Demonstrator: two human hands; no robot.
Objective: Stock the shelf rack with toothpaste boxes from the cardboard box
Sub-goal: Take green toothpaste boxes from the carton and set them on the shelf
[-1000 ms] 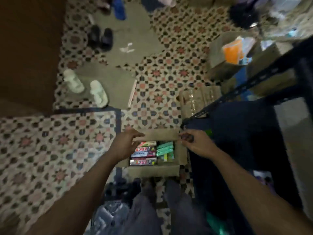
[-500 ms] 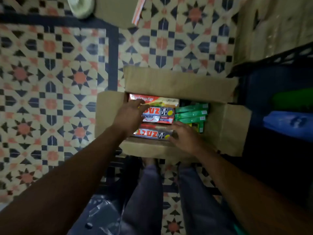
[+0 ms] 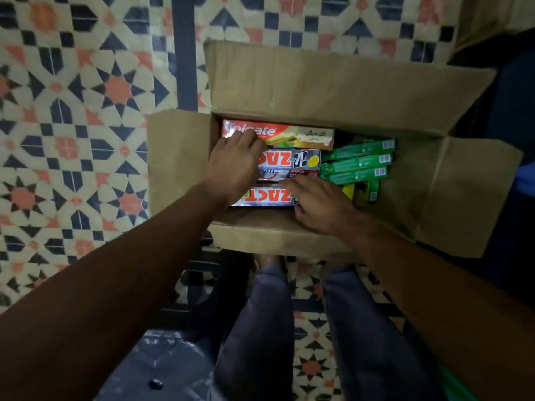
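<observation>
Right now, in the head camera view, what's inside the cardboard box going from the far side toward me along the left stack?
Colgate box → upper Zact box, under the left hand → nearest Zact box, with the right hand on its right end.

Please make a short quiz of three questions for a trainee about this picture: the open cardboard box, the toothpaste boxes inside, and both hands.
1. True or false: the flaps of the cardboard box are folded shut.
2. Which toothpaste box lies at the far edge of the carton? A) Colgate box B) ZACT box C) green box
3. Fill in: the slim green boxes lie on the person's ______ side of the carton.

Key
1. False: the flaps stand open.
2. A: the Colgate box lies farthest; the left hand touches it, and the right hand rests on a ZACT box.
3. right
</observation>
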